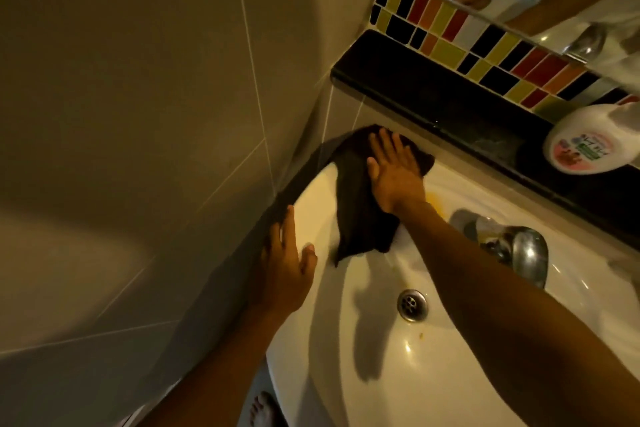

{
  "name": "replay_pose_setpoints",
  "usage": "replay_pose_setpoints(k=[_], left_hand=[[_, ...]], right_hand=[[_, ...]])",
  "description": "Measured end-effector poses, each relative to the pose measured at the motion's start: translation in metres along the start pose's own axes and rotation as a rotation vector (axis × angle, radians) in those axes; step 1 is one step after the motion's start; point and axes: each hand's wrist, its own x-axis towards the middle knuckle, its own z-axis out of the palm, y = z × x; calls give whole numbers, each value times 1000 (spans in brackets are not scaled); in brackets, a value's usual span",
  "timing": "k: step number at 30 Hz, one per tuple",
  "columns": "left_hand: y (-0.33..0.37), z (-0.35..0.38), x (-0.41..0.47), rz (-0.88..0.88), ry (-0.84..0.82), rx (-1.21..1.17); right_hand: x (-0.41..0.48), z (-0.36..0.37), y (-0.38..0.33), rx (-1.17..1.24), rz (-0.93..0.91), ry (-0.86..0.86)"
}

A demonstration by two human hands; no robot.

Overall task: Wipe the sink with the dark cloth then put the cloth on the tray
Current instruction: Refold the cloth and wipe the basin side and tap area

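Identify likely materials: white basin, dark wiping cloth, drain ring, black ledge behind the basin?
White sink basin: glazed ceramic by the look, glossy with sharp highlights.
Dark cloth under the right hand: soft matte fabric, draping in folds.
Round drain ring: polished metal, mirror-like glints.
Black ledge: probably polished stone or tile; faint sheen, uncertain.

Glossy white sink; matt dark cloth; shiny metal tap.

The cloth lies over the sink rim at frame centre, under the right hand, left hand lower left, drain below, tap right, bottle on the shelf upper right.
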Motion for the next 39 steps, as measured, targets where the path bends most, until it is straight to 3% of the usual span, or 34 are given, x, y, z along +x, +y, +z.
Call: replay_pose_setpoints(k=[8,15,17,21,27,36,39], left_hand=[[0,0,1,41,-43,92],[2,2,1,-11,-60,130],[5,2,1,-27,-62,144],[7,0,1,-37,-56,150],[9,-3,0,-30,-70,127],[6,-1,0,-30,-88,103],[7,-2,0,-22,-85,115]], right_hand=[[-79,18,29,19,535,137],[-77,25,5,89,776,49],[-69,29,-8,43,734,57],[-96,33,14,-69,469,45],[-118,34,6,129,660,86],[-106,44,16,40,487,113],[-106,43,17,108,509,149]])
